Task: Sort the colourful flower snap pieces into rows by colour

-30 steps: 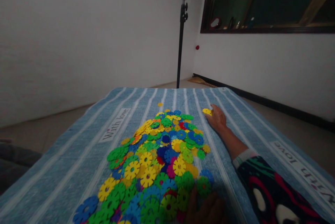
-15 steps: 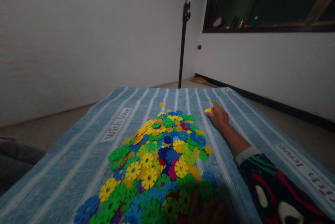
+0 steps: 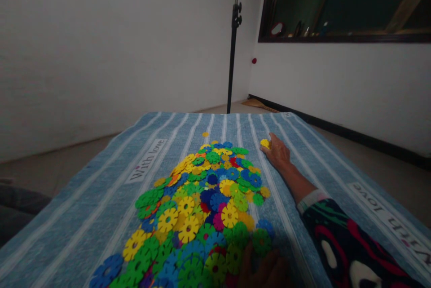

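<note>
My right hand (image 3: pixel 279 152), reaching out past the right side of the pile, pinches a yellow notched plastic building disc (image 3: pixel 265 143) between thumb and fingers, just over the cloth. At the bottom, in shadow, my left hand (image 3: pixel 264 270) lies by the pile's near right edge; one finger stretches apart from the others, and the rest of the hand is cut off by the frame. Beside it is a green disc (image 3: pixel 261 242). The big pile of notched discs (image 3: pixel 186 229) runs up the middle, in yellow, green, blue, red and magenta.
A blue and white striped cloth (image 3: pixel 97 198) covers the table. One loose yellow disc (image 3: pixel 205 134) lies beyond the pile's far end. Behind the table stands a black lamp stand (image 3: pixel 231 54). Grey fabric (image 3: pixel 20 207) shows at the left edge.
The yellow disc in my right hand now shows more of its face. The view has shifted slightly, so everything sits a little further left. My left hand stays by the pile.
</note>
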Demonstrator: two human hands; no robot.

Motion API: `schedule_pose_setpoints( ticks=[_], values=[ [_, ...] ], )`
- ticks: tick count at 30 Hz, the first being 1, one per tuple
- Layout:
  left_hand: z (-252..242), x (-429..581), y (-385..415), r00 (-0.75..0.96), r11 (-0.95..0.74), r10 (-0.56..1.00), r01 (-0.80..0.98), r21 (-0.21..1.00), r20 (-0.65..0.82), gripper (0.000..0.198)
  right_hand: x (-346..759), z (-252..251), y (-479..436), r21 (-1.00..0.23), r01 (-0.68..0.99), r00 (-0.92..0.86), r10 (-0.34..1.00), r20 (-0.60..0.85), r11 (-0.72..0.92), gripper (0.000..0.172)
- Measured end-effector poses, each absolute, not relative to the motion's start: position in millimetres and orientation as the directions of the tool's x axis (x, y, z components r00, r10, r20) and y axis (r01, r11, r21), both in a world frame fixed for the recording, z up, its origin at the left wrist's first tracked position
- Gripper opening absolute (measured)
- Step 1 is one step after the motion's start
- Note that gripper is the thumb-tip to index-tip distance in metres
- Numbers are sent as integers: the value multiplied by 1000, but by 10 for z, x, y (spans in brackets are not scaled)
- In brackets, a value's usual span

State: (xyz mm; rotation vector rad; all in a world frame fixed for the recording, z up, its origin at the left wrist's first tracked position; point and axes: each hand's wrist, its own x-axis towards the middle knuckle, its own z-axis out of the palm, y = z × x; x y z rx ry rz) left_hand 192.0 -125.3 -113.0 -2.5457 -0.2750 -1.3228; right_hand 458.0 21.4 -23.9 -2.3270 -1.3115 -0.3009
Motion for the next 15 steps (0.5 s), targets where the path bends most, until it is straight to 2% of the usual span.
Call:
schedule_pose_setpoints(
  ticks=[15],
  values=[
    [-1118,1919,-1268,539,-942,80,316,-113,838,15,4578,-221,107,-268,834,551,754,358,-482,66]
  ],
)
